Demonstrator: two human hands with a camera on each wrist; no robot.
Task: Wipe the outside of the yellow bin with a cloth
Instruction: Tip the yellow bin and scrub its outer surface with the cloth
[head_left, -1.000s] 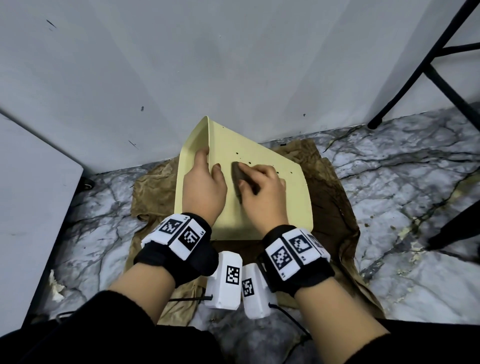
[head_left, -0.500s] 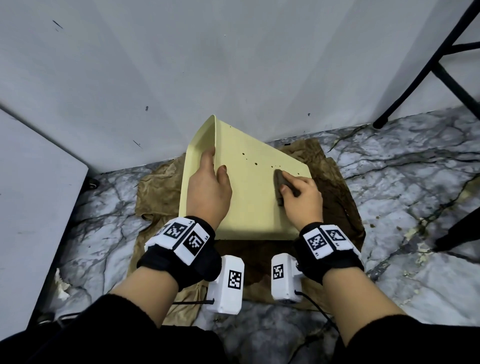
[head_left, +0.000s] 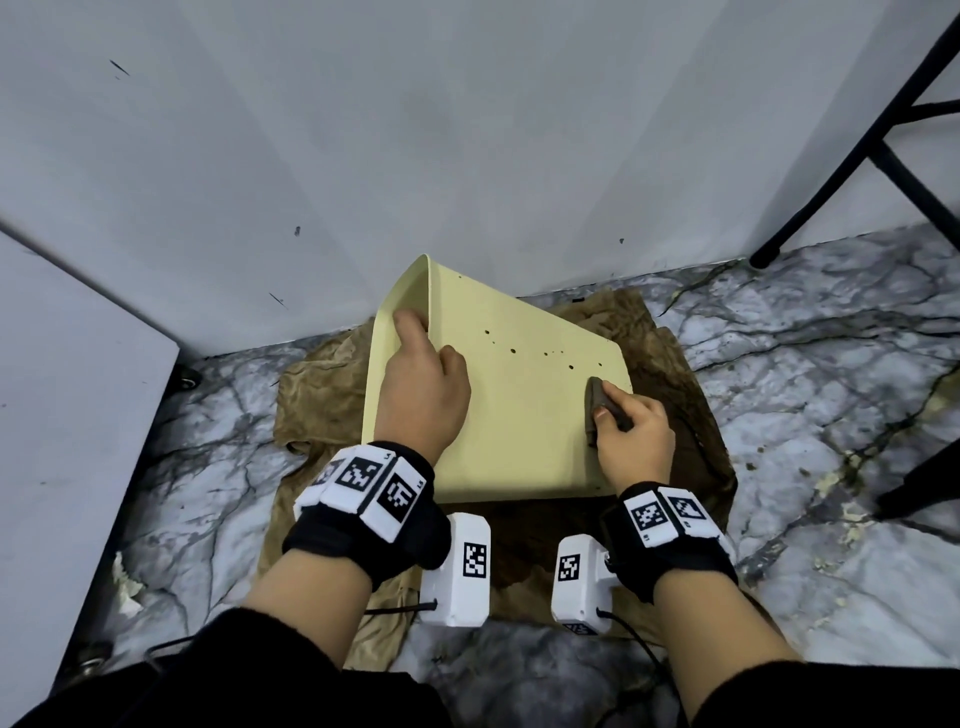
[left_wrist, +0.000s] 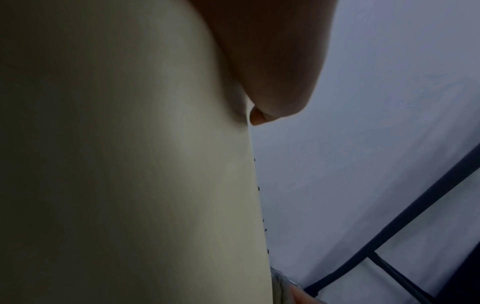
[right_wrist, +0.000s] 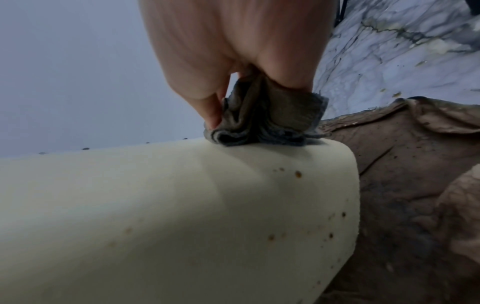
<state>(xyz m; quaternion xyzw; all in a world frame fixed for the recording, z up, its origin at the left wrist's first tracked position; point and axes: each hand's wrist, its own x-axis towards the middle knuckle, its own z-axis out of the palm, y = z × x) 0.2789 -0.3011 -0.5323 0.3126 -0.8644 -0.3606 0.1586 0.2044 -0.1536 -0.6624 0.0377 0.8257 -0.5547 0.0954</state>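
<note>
The yellow bin (head_left: 519, 415) lies on its side on a brown sheet, a broad outer face turned up. Small dark spots (head_left: 511, 351) dot that face, and brown specks mark the side wall (right_wrist: 298, 226). My left hand (head_left: 423, 379) straddles the bin's upper left corner edge, index finger along the left wall and thumb on the top face, holding it steady. My right hand (head_left: 634, 441) grips a bunched dark grey cloth (head_left: 597, 402) and presses it on the top face near the rounded right edge (right_wrist: 259, 133). The left wrist view shows only the bin wall (left_wrist: 130, 164) and my palm (left_wrist: 272, 61).
A crumpled brown sheet (head_left: 322, 395) covers the marble floor (head_left: 805, 364) under the bin. A white wall (head_left: 467, 156) rises just behind it and a white panel (head_left: 67, 389) stands at the left. Black metal legs (head_left: 857, 156) come down at the right.
My right hand has slid the cloth from the middle of the bin's top face over to its right edge. The left hand has kept its hold on the corner edge.
</note>
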